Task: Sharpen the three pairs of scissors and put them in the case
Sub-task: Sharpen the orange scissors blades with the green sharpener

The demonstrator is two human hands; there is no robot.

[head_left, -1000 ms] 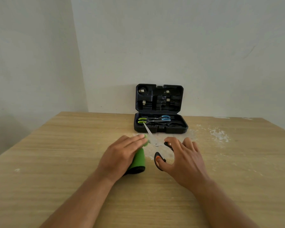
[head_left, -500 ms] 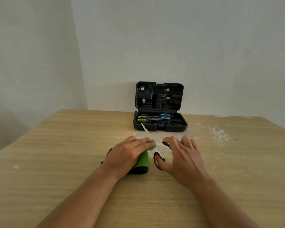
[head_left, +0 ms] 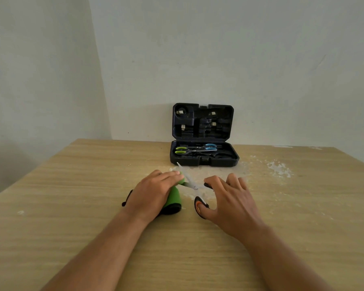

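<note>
My left hand (head_left: 153,192) lies over a green and black sharpener (head_left: 173,199) on the wooden table, holding it down. My right hand (head_left: 229,199) holds black-handled scissors (head_left: 194,190) with the thumb through one loop and fingers at the other. The blades are spread, one blade (head_left: 184,174) pointing up and away at the sharpener's far end. A black case (head_left: 204,162) stands open by the wall. Green-handled scissors (head_left: 182,150) and blue-handled scissors (head_left: 210,147) lie in its lower tray.
The case lid (head_left: 203,122) leans upright against the white wall. White powdery specks (head_left: 278,169) are scattered on the table (head_left: 72,196) to the right of the case. A wall corner is at the left.
The scissor blade has slid along the sharpener's far end, and my left hand has shifted slightly left with more of the sharpener's black base showing. The case has not changed.
</note>
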